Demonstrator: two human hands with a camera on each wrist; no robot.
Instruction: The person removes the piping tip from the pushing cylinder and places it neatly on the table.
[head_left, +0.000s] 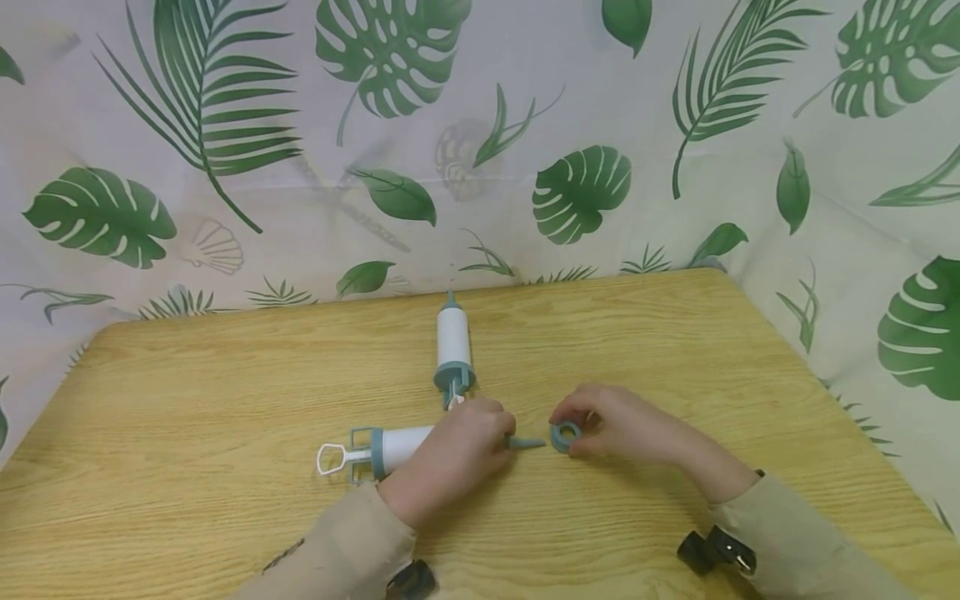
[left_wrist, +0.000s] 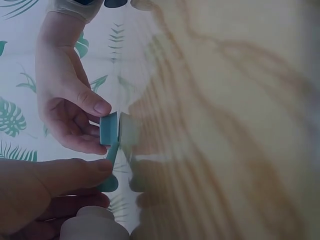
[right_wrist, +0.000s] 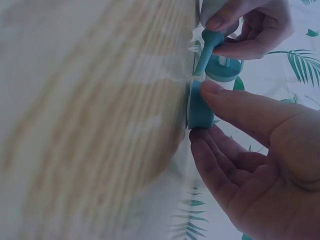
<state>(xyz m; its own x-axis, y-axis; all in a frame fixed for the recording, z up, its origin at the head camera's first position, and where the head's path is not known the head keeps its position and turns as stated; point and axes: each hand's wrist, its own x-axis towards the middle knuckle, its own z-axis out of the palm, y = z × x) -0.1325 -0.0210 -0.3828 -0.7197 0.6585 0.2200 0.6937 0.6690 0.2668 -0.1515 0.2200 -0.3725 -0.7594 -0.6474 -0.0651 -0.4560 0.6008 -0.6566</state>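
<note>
A toy syringe lies on its side on the table, its white barrel [head_left: 401, 447] partly hidden by my left hand [head_left: 465, 450] and its white looped handle [head_left: 330, 458] toward the left. Between thumb and fingers, that hand pinches a thin teal nozzle [left_wrist: 113, 156] at the barrel's front end. Whether nozzle and barrel are joined I cannot tell. My right hand [head_left: 626, 425] holds a teal ring [right_wrist: 201, 107] between thumb and fingertips, flat against the tabletop. In the head view the ring sits just right of the nozzle's tip.
Beyond my left hand lies a second toy syringe [head_left: 453, 337], its teal tip toward the table's back edge. The wooden table [head_left: 247, 375] meets a leaf-printed cloth [head_left: 480, 217] behind. Dark camera mounts are on both wrists.
</note>
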